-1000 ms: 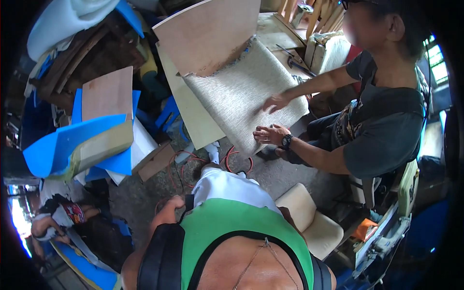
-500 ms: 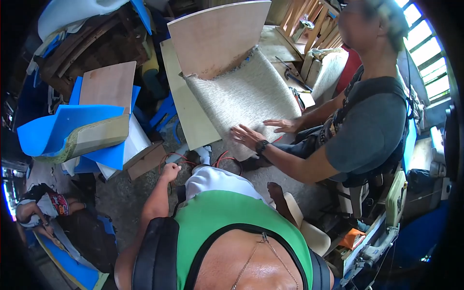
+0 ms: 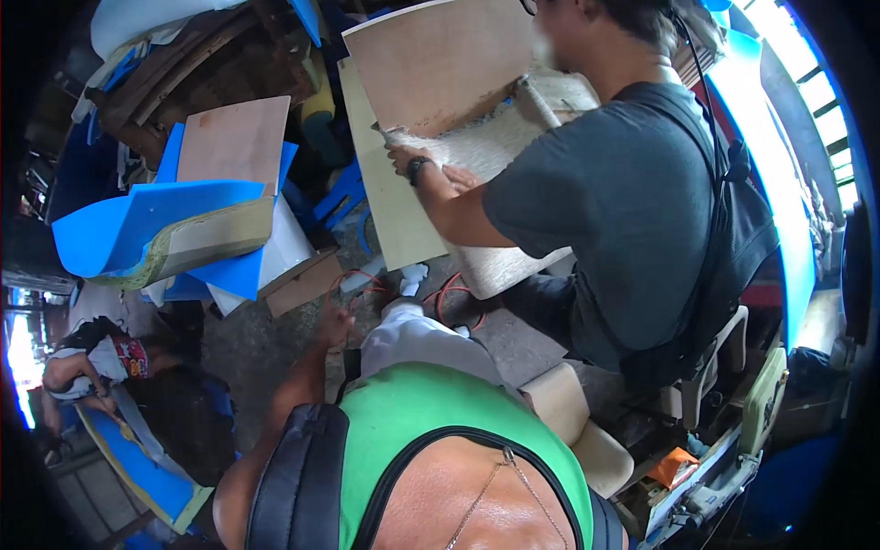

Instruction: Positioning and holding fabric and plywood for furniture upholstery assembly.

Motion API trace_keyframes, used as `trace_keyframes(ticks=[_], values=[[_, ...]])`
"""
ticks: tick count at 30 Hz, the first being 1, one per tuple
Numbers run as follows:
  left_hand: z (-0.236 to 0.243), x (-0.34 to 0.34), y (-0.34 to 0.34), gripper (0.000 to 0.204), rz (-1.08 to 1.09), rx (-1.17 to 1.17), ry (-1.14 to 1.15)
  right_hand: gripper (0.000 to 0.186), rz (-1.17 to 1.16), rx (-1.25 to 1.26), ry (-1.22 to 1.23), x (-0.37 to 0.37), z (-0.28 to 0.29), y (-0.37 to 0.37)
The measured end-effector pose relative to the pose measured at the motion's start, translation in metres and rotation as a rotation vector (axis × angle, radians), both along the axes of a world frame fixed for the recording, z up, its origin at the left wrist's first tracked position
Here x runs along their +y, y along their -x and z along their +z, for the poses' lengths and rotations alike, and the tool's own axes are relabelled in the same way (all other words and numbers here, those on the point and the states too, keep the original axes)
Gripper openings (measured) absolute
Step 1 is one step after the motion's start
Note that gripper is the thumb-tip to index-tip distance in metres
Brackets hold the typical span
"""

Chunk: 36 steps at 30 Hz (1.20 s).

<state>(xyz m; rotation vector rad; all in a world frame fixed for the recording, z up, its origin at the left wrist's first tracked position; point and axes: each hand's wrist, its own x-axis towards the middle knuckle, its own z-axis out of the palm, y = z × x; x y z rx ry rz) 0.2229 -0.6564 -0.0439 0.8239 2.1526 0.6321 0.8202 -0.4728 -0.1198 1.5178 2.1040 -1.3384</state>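
My left hand (image 3: 335, 323) reaches down to the concrete floor beside a red cable (image 3: 353, 280); whether it grips the cable is unclear. My right hand is hidden behind my green top. A co-worker in a grey shirt (image 3: 623, 202) leans across in front of me. Their hand with a wristwatch (image 3: 405, 161) presses the top edge of a beige woven fabric (image 3: 500, 266), where it meets a curved plywood panel (image 3: 431, 64).
Blue foam sheets (image 3: 137, 229) and a flat plywood piece (image 3: 234, 142) are piled at left, with a wooden block (image 3: 302, 284) beneath. A beige cushioned seat (image 3: 587, 431) sits at my right. Another person (image 3: 92, 362) sits low at far left.
The co-worker has leaned forward over the fabric, and their hands have moved from its lower part up to its top edge. My left hand stays low by the red cable.
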Motion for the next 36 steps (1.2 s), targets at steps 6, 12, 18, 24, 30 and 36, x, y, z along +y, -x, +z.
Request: trace_keyframes(ticks=[6,12,18,24,30,36], values=[[0.134,0.162,0.091,0.036,0.289,0.370,-0.540,0.028,-0.060,-0.006,0.028,-0.001,0.015,0.038],[0.317,0.355,0.203,0.060,0.120,0.591,-1.067,0.029,-0.151,-0.008,0.022,0.014,0.032,0.100],[0.403,0.464,0.242,0.075,-0.132,0.751,-0.791,0.030,-0.282,0.010,0.015,0.022,0.025,0.159],[0.391,0.526,0.262,0.056,-0.656,0.655,-0.275,0.031,-0.315,0.010,0.008,0.023,0.022,0.203],[0.363,0.522,0.278,0.045,-0.617,0.502,-0.384,0.032,-0.183,0.008,-0.056,0.013,0.008,0.224],[0.360,0.518,0.276,0.042,-0.561,0.592,-0.354,0.034,0.169,0.011,-0.315,0.019,0.012,0.236]])
